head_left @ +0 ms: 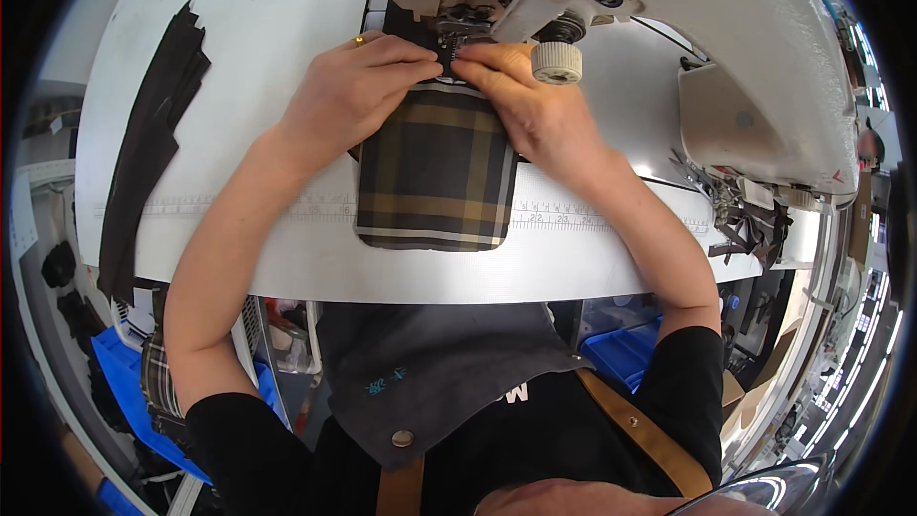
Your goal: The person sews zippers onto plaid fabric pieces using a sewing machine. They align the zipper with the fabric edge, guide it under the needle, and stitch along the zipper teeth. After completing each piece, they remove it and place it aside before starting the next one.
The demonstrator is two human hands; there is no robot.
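Plaid fabric piece lies mid-frame on our white tabletop; our left hand and right hand press flat, fingertips pinching its top edge at the sewing machine.

No packages, labels, signs or screens show — none at all.

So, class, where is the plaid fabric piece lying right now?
In the head view, the plaid fabric piece lies mid-table on the white sewing table, its top edge under the sewing machine, pinned between the left hand and right hand.
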